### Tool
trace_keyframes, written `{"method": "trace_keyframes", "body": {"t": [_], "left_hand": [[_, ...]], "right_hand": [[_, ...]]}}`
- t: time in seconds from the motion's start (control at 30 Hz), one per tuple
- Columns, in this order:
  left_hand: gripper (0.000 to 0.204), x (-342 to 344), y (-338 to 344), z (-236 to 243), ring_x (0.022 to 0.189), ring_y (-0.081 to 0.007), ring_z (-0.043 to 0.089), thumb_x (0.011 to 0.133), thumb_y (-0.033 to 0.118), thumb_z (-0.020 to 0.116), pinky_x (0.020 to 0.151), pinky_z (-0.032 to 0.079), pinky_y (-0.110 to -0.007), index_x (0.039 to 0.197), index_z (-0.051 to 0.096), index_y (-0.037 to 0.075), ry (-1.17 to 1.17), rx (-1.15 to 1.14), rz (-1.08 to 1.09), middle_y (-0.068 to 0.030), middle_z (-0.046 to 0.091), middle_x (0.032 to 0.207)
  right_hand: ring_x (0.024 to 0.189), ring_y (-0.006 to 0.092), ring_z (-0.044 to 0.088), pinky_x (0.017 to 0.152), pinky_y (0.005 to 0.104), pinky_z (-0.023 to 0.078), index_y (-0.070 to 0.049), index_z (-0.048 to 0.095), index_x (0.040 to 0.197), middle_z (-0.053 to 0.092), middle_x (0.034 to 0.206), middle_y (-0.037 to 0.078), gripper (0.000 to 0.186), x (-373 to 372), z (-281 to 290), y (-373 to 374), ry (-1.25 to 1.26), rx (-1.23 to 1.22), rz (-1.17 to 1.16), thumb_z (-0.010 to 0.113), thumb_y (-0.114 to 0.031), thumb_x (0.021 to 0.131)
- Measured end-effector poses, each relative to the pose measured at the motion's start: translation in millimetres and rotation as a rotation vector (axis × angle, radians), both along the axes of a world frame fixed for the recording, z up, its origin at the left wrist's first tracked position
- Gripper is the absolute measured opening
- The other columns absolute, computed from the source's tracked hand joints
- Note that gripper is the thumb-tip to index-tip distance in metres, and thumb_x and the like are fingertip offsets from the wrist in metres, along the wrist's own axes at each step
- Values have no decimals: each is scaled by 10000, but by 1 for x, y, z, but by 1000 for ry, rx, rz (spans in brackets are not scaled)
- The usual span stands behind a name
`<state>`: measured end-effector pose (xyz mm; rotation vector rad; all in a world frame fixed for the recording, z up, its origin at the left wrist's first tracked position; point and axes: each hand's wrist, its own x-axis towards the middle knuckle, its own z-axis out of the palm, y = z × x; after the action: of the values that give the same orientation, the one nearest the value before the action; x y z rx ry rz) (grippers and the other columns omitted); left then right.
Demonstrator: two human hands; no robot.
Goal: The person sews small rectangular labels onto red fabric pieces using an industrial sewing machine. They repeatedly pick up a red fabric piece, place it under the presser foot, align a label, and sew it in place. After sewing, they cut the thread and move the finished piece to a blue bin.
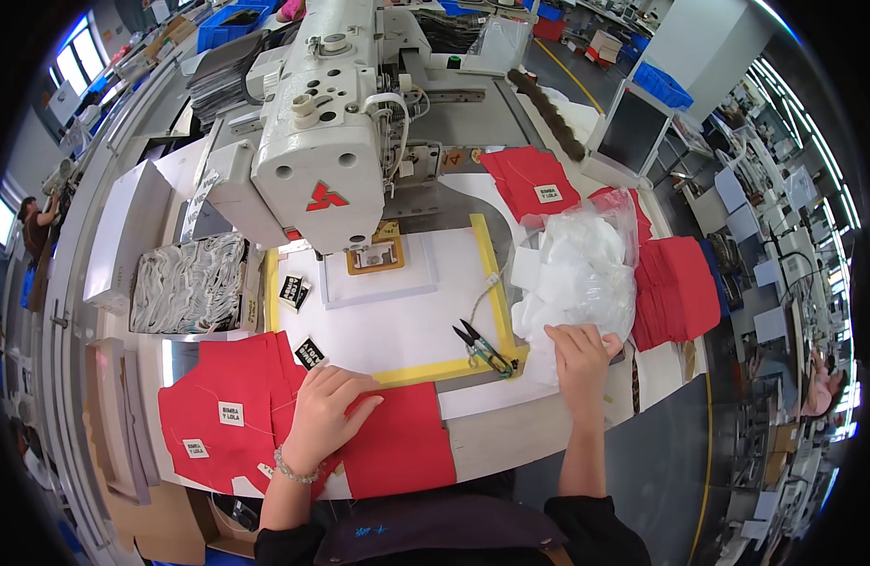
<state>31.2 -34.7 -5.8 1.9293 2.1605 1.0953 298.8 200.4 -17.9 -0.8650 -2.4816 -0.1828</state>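
My left hand (329, 412), with a beaded bracelet at its wrist, hovers over red fabric pieces (397, 443) at the near edge. Its thumb stands apart from the loosely bent fingers, and no held thing shows. Just beyond the fingers lies a black label (309, 353); more black labels (292, 291) lie farther up. My right hand (582, 363) is at the near side of a clear bag heaped with white sheets (581, 269). Its fingers are bent and slightly spread; their undersides are hidden. Left of it, dark-handled snips (485, 350) rest on the yellow-edged white board (406, 349).
A large white sewing machine (322, 160) stands over the board, with a clear plate (378, 292) beneath its head. A box of bundled white strips (188, 283) sits at left. Red fabric stacks (677, 288) lie at right, another labelled red stack (529, 179) behind the bag.
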Motion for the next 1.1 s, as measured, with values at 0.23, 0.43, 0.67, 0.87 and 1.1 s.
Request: {"method": "trace_keyframes", "body": {"t": [0.23, 0.43, 0.67, 0.87, 1.1], "left_hand": [[162, 3, 5, -8, 764, -202, 612, 763, 128, 768, 735, 446, -343, 884, 665, 98, 36, 2, 29, -20, 682, 846], [166, 4, 9, -9, 760, -194, 609, 759, 126, 770, 723, 435, -339, 882, 663, 96, 50, 7, 27, -18, 682, 842], [182, 7, 13, -10, 736, -189, 604, 751, 117, 773, 710, 414, -333, 895, 664, 98, 38, 25, -7, -15, 678, 821], [183, 6, 13, -9, 728, -188, 604, 746, 111, 775, 702, 414, -330, 893, 666, 98, 45, 35, 4, -14, 672, 806], [203, 8, 17, -7, 726, -200, 602, 729, 92, 781, 703, 426, -335, 894, 662, 91, 26, 28, -24, -28, 676, 814]], "right_hand": [[926, 170, 545, 875, 423, 299, -125, 681, 898, 599, 874, -34, 137, 5, -2, 16, -156, 21, -75, 647, -89, 771], [884, 188, 540, 843, 425, 319, -115, 635, 782, 565, 784, -3, 32, 3, 1, 28, -189, -17, 11, 629, -95, 758], [878, 179, 552, 854, 424, 307, -122, 646, 761, 617, 785, -17, 79, 5, 6, 46, -307, -70, 87, 707, -168, 778], [859, 179, 559, 856, 427, 301, -128, 649, 767, 624, 787, -18, 82, 4, 12, 45, -289, -154, 128, 717, -172, 774], [857, 181, 565, 841, 425, 299, -129, 642, 800, 621, 795, -15, 97, -3, 9, 48, -312, -137, 138, 727, -155, 761]]}}
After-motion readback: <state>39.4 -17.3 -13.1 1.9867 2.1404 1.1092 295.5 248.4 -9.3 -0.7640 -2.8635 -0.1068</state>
